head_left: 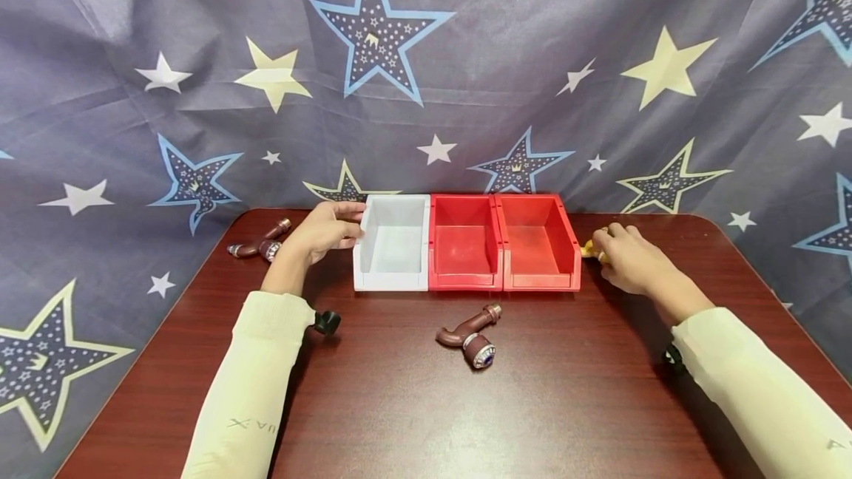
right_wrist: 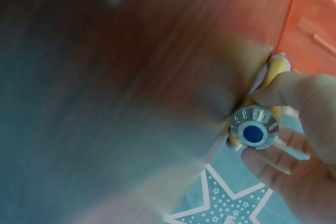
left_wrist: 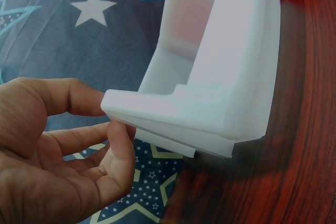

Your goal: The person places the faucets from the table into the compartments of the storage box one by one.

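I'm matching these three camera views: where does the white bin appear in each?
Head: white bin just left of centre, beside the red bins.
Left wrist: large, upper middle, left hand pinching its corner.
Right wrist: not in it.
Shared landmark: the star-patterned cloth.

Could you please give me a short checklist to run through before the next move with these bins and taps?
1. Left hand grips the white bin at its rim: ok.
2. Right hand holds the yellow tap: ok.
3. White bin, middle red bin and right red bin stand side by side: ok.
4. Yellow tap is not touching the right red bin: cannot tell; they look very close.
5. Table in front of the bins is free of loose parts: not ok; the front brown tap lies there.
6. Space left of the left hand is free: not ok; the left brown tap lies there.
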`<action>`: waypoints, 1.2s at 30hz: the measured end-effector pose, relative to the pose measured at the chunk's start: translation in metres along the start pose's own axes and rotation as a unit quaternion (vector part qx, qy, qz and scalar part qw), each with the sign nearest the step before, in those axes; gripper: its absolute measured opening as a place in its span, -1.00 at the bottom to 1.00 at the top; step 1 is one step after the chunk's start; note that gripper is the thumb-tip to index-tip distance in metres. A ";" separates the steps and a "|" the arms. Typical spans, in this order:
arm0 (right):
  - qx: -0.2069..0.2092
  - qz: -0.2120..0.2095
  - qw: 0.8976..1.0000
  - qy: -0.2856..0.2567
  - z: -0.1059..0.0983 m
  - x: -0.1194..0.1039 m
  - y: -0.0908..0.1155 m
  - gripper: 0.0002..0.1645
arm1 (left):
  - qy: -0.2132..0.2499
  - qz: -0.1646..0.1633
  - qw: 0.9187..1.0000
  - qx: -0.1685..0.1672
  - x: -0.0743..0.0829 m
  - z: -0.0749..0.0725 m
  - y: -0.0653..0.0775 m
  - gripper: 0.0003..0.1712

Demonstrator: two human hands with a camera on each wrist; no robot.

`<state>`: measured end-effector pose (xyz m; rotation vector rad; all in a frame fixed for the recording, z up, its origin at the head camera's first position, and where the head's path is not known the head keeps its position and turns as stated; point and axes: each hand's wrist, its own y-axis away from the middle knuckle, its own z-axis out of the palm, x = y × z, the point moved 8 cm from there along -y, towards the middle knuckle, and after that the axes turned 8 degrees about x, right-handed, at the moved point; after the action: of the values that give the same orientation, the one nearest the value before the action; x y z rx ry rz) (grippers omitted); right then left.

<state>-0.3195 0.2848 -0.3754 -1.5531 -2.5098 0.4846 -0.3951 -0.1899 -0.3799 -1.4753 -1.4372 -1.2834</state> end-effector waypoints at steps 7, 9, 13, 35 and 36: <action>-0.014 0.008 1.000 0.025 0.001 0.005 0.000 -0.60 | -0.003 -0.001 1.000 0.000 0.001 0.000 0.000 -0.25; -0.013 0.018 0.999 0.033 0.001 0.006 0.000 -0.61 | -0.002 0.000 1.000 -0.002 0.001 0.000 0.000 -0.24; -0.020 0.067 0.997 0.038 0.002 0.010 0.000 -0.55 | -0.001 0.002 1.000 -0.003 0.002 0.000 0.000 -0.24; -0.040 0.158 0.987 0.003 0.010 0.023 -0.002 -0.42 | 0.007 0.002 1.000 -0.005 0.001 0.000 0.001 -0.24; -0.036 0.150 0.988 0.004 0.010 0.022 -0.002 -0.42 | 0.006 0.002 1.000 -0.005 0.001 0.000 0.001 -0.24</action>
<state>-0.3340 0.3020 -0.3849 -1.9687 -2.3204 0.4261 -0.3942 -0.1900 -0.3791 -1.4735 -1.4211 -1.2969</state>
